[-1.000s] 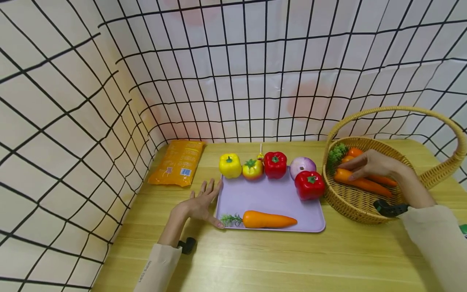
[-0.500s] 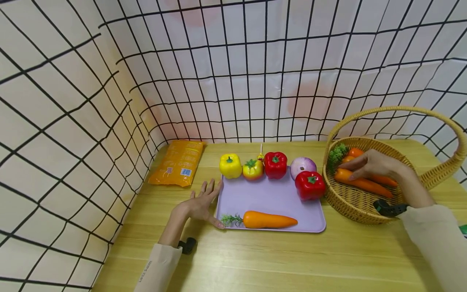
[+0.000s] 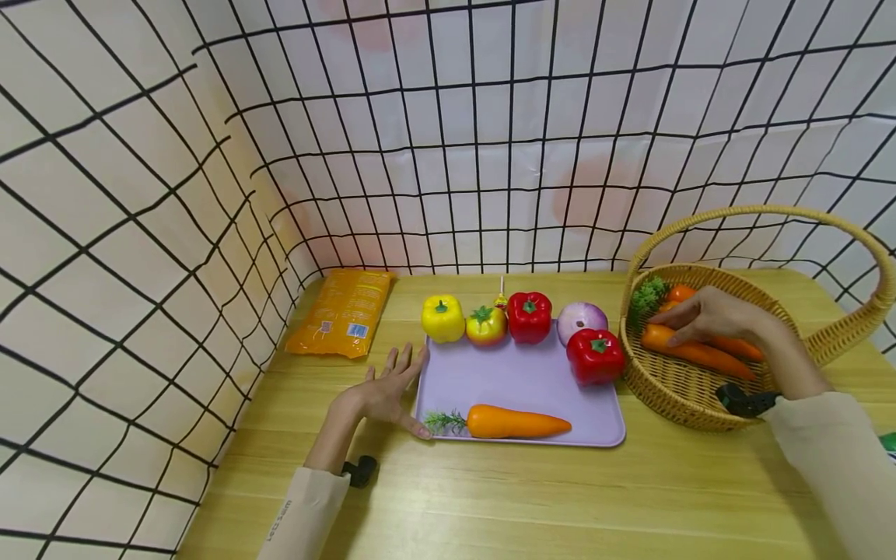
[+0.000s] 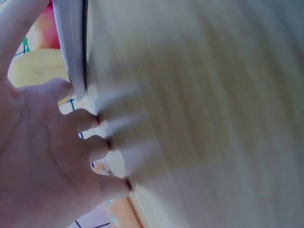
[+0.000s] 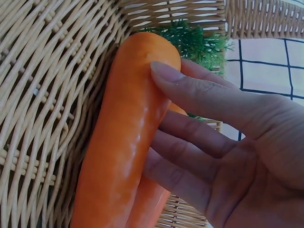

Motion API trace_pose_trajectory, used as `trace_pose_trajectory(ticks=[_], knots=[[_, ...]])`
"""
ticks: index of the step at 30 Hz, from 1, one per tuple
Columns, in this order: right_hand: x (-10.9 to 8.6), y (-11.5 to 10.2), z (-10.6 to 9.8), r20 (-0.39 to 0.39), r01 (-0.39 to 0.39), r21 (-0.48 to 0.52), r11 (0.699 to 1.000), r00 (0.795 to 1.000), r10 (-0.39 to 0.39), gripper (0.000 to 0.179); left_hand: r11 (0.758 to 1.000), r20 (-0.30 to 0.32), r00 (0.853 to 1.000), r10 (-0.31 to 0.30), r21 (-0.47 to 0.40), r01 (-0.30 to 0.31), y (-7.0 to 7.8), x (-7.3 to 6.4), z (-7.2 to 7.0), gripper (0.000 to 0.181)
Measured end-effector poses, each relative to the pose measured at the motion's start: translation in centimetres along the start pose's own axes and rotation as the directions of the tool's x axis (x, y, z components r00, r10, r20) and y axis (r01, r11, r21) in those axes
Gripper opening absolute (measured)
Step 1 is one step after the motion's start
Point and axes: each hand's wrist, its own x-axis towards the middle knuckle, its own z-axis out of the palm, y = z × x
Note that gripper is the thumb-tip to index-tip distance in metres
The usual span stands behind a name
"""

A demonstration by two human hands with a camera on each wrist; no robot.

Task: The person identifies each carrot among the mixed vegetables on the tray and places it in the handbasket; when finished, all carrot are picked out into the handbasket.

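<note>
My left hand lies with fingers spread at the left edge of a lilac tray. Its thumb is at the tray's front corner, and in the left wrist view its fingertips meet the wooden table. A carrot with green leaves lies along the front of the tray. Inside a wicker basket, my right hand grips the thick end of an orange carrot. The thumb is on top and the fingers go behind it, partly hidden. Another carrot lies beneath.
Along the tray's back stand a yellow pepper, a tomato, a red pepper and a purple onion. Another red pepper is at the right. An orange packet lies back left. The basket's handle arches high.
</note>
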Motion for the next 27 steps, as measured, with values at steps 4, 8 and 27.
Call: trace_pose_trajectory(ticks=[4,8,27], knots=[[-0.1,0.0,-0.1,0.009,0.013,0.004,1.0,1.0,-0.013,0.043,1.0,0.002,1.0,-0.006,0.002,0.006,0.0,0.0,0.0,0.141],[-0.3,-0.1,-0.3,0.018,0.031,0.005,1.0,0.999,-0.031,0.042,1.0,0.003,1.0,-0.014,0.008,0.014,-0.1,0.0,0.1,0.141],[-4.5,-3.9,-1.5,0.005,0.124,-0.031,0.992,0.992,-0.124,0.044,1.0,0.005,1.0,-0.006,0.005,0.006,0.1,0.1,0.0,0.141]])
